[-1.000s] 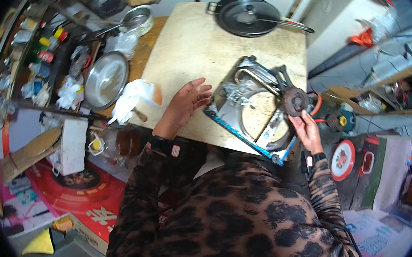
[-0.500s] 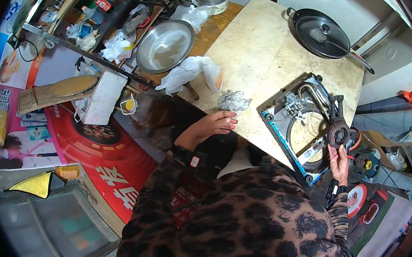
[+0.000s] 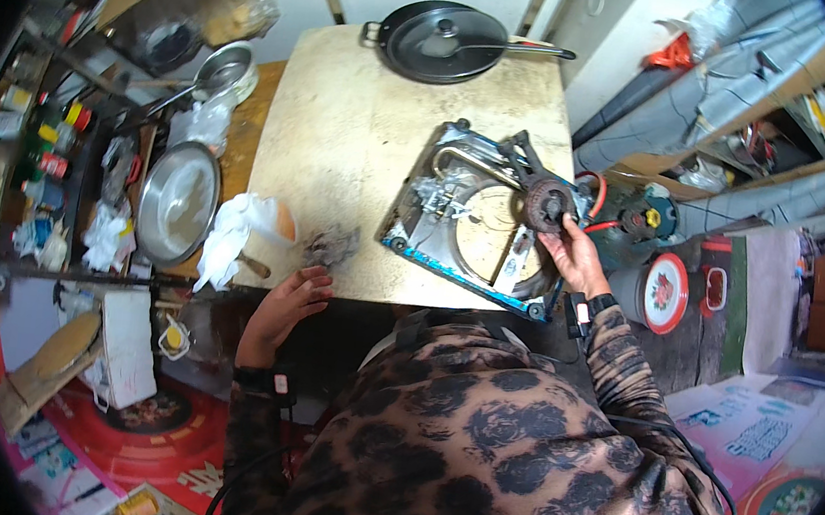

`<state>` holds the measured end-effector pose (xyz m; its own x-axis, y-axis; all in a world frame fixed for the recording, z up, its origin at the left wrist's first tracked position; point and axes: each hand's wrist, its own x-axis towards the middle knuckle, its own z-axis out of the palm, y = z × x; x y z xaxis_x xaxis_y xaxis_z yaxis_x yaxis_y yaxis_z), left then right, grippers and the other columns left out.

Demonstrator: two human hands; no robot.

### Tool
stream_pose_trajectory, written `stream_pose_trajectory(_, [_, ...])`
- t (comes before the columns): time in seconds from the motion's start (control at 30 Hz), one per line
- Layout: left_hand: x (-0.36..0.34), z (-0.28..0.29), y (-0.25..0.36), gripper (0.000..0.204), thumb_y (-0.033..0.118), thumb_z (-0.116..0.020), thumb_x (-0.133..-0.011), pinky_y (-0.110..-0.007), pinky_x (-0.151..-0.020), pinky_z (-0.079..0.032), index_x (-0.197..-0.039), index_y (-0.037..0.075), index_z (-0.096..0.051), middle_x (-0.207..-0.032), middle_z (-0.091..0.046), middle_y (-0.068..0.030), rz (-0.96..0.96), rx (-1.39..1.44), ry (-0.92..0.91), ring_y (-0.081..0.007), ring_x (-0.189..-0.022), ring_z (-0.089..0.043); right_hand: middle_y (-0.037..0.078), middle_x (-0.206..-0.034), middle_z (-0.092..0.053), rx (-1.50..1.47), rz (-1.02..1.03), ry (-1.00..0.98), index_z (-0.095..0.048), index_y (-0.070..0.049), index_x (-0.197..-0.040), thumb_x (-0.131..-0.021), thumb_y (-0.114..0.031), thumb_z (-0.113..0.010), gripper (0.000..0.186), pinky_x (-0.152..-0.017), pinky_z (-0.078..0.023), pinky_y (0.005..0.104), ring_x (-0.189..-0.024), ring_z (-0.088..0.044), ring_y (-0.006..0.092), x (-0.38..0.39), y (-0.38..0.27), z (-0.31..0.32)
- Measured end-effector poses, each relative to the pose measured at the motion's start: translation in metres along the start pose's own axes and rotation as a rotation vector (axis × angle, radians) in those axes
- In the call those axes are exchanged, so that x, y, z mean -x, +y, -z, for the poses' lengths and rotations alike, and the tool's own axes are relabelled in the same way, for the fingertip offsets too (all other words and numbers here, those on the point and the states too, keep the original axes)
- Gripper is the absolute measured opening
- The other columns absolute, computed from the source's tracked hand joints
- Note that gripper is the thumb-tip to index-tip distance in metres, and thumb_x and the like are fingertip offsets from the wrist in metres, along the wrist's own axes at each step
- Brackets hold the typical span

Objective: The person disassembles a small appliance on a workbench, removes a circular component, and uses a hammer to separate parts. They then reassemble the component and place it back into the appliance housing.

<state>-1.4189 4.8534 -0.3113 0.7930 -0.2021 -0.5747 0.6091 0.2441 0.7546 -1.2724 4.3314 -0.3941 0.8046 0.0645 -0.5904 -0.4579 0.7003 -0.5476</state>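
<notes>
Rusty burner head: dark round cast burner [image 3: 546, 202], pinched between the fingertips of my right hand [image 3: 573, 257], held over the right part of the stove frame
Stove frame: stripped gas stove body [image 3: 477, 219] lying flat on the right half of the table, blue along its near edge, a round hole showing pale table through it
Right hand: closed on the burner, thumb and fingers round its rim, wrist strap just behind
Left hand: my left hand [image 3: 285, 306] at the near table edge, fingers loosely curled and holding nothing, tips just beside a grey wad of scouring wool [image 3: 331, 245]
Beside it: crumpled white cloth [image 3: 234, 234] touching the table's left edge
Risk, burner: my grip is only on the rim, so I judge it could slip and drop onto the frame's pipes or off the table's right side
Risk, frame: it lies close to the near edge; a push from my right hand could tip it toward my lap
Risk, hose: an orange hose [image 3: 595, 191] runs off to a gas cylinder [image 3: 644, 218] just right of the table; tugging the frame might strain it
Surface: pale, stained tabletop [image 3: 366, 122], a lidded black pan [image 3: 445, 40] at the far end
Room: cluttered shelf on the left with a steel bowl [image 3: 178, 201] and small bottles, red mats on the floor
</notes>
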Motion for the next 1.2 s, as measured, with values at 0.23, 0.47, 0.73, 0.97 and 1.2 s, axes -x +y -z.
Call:
stream_pose_trajectory(0.23, [-0.021, -0.006, 0.028, 0.052, 0.029, -0.057, -0.1, -0.035, -0.101, -0.046, -0.143, 0.004, -0.041, -0.136, -0.054, -0.0116, -0.011, -0.062, -0.102, -0.0211, -0.118, -0.056, 0.017, -0.114, -0.066, 0.029, 0.026, 0.083, -0.053, 0.002, -0.122, -0.104, -0.023, -0.049, 0.031, -0.089, -0.057, 0.0381, -0.098, -0.067, 0.0265, 0.009, -0.001, -0.011])
stream_pose_trajectory(0.47, [-0.042, -0.015, 0.044, 0.053, 0.029, -0.058, -0.1, -0.034, -0.101, -0.046, -0.141, 0.001, -0.042, -0.135, -0.055, -0.0129, -0.001, -0.093, -0.208, -0.0214, -0.118, -0.057, 0.02, -0.115, -0.062, 0.007, 0.041, 0.106, -0.051, 0.002, -0.123, -0.103, -0.026, -0.052, 0.034, -0.091, -0.057, 0.0431, -0.096, -0.065, 0.0301, 0.01, 0.0, -0.01])
stream_pose_trajectory(0.73, [-0.071, -0.034, 0.064, 0.045, 0.024, -0.054, -0.102, -0.037, -0.1, -0.048, -0.139, 0.001, -0.045, -0.131, -0.057, -0.0136, 0.005, -0.086, -0.347, -0.0244, -0.118, -0.058, 0.017, -0.106, -0.069, 0.061, 0.021, 0.195, -0.052, -0.002, -0.123, -0.105, -0.033, -0.045, 0.037, -0.076, -0.06, 0.0413, -0.08, -0.07, 0.0289, -0.008, 0.008, 0.0])
stream_pose_trajectory(0.97, [-0.1, -0.06, 0.091, 0.049, 0.027, -0.057, -0.101, -0.039, -0.1, -0.048, -0.14, 0.0, -0.045, -0.13, -0.058, -0.0134, 0.047, -0.123, -0.479, -0.0251, -0.117, -0.059, 0.002, -0.1, -0.065, 0.107, 0.029, 0.201, -0.059, -0.007, -0.115, -0.102, -0.039, -0.053, 0.035, -0.076, -0.054, 0.0364, -0.082, -0.058, 0.0153, 0.011, 0.014, -0.018])
stream_pose_trajectory(1.2, [-0.122, -0.102, 0.112, 0.046, 0.023, -0.056, -0.101, -0.038, -0.1, -0.048, -0.139, 0.001, -0.046, -0.131, -0.058, -0.015, 0.105, -0.269, -0.561, -0.0247, -0.116, -0.059, 0.01, -0.114, -0.057, 0.113, 0.032, 0.192, -0.05, -0.001, -0.118, -0.097, -0.034, -0.063, 0.04, -0.089, -0.055, 0.0419, -0.105, -0.062, 0.027, 0.061, 0.011, -0.013])
